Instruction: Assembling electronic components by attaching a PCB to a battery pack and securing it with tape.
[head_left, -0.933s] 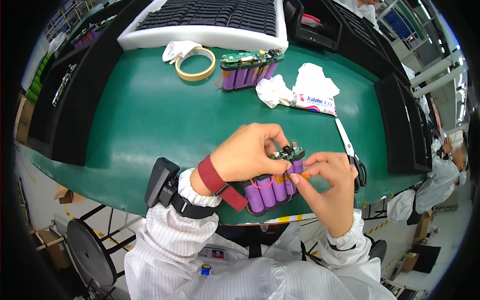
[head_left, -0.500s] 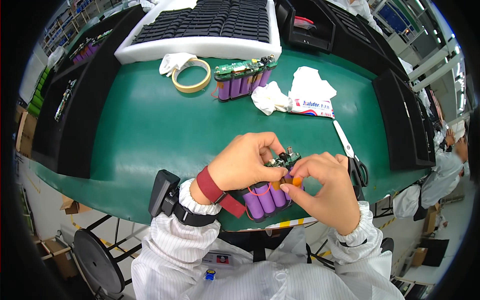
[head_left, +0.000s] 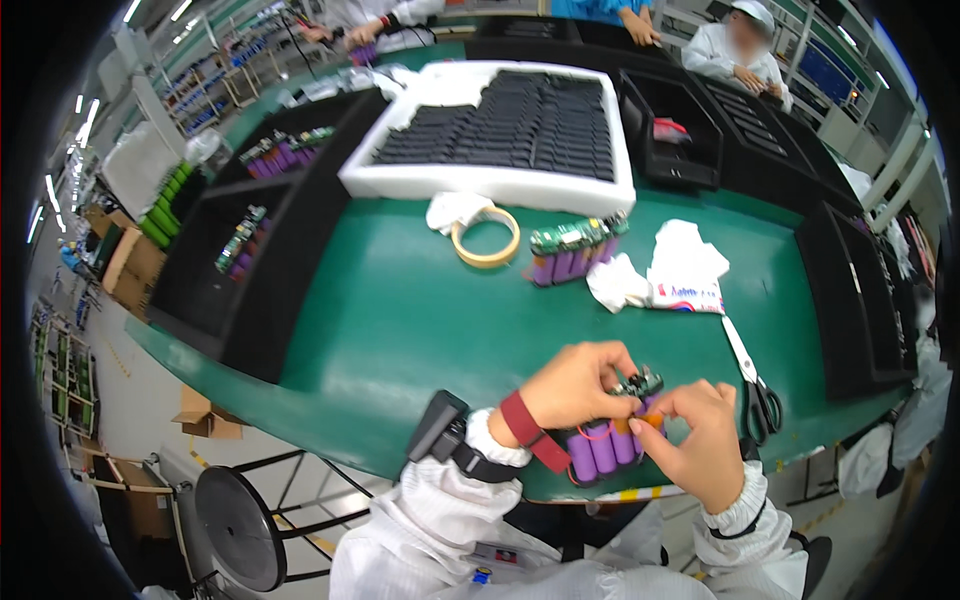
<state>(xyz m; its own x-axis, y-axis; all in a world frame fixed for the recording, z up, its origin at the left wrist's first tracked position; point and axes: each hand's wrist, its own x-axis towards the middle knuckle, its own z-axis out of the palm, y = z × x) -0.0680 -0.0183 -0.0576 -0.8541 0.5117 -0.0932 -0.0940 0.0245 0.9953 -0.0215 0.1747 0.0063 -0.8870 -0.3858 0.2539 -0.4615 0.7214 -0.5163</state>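
A battery pack (head_left: 603,455) of purple cells with a green circuit board on top stands at the table's near edge. Its upper part is gripped by my left hand (head_left: 578,385), fingers curled over the board and thumb in front. My right hand (head_left: 700,440) has its thumb and index finger closed on a small piece of orange tape (head_left: 652,422) at the pack's right side. Whether that tape is stuck down beneath the fingertips is hidden. A red wire loops over the front of the cells.
Farther back are a second battery pack (head_left: 572,262), a tape roll (head_left: 457,246), crumpled white tissue (head_left: 618,284) and a glue tube (head_left: 688,298). Scissors (head_left: 757,392) lie right of my hand. A white foam tray (head_left: 480,190) holds black parts; black bins (head_left: 262,290) flank the table. Co-workers are beyond.
The view has tilted up and swung left, so the table sits lower and farther right, with more of the room showing. Both hands stay on the same battery pack.
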